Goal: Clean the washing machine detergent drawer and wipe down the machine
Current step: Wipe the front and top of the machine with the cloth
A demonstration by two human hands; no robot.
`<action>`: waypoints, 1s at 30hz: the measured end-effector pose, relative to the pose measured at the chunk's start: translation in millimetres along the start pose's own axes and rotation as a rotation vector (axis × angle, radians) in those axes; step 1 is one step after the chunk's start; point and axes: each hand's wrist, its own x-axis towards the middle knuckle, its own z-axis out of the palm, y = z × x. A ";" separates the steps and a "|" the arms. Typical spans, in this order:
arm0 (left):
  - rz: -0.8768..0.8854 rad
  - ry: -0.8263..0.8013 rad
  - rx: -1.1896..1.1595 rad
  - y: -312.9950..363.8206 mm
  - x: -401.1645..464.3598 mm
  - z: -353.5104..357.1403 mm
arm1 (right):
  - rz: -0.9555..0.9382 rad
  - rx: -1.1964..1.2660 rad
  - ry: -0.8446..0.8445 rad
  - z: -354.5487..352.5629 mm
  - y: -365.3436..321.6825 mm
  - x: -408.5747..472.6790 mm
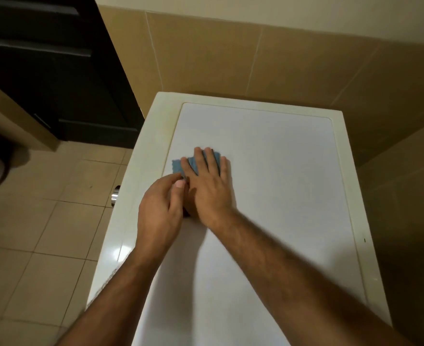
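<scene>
A: Hands?
B: Right hand (pixel 209 182) flat, fingers spread, pressing blue cloth (pixel 192 164) on the washing machine top (pixel 268 171), left of centre.
A: Left?
B: Left hand (pixel 159 208) curled, fingertips pinching the cloth's near-left edge, beside the right thumb.

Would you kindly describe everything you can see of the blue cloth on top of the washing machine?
The blue cloth is small, soft-looking fabric with a slightly wavy edge, lying flat near the left side of the washing machine top. Most of it is hidden: the right hand presses on it with straight, spread fingers, and the left hand pinches its near left corner. Only its left and far edges show.
</scene>
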 end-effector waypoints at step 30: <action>0.087 -0.165 0.185 34.8 -32.5 64.9 | 0.165 0.061 0.025 -5.4 121.3 -9.2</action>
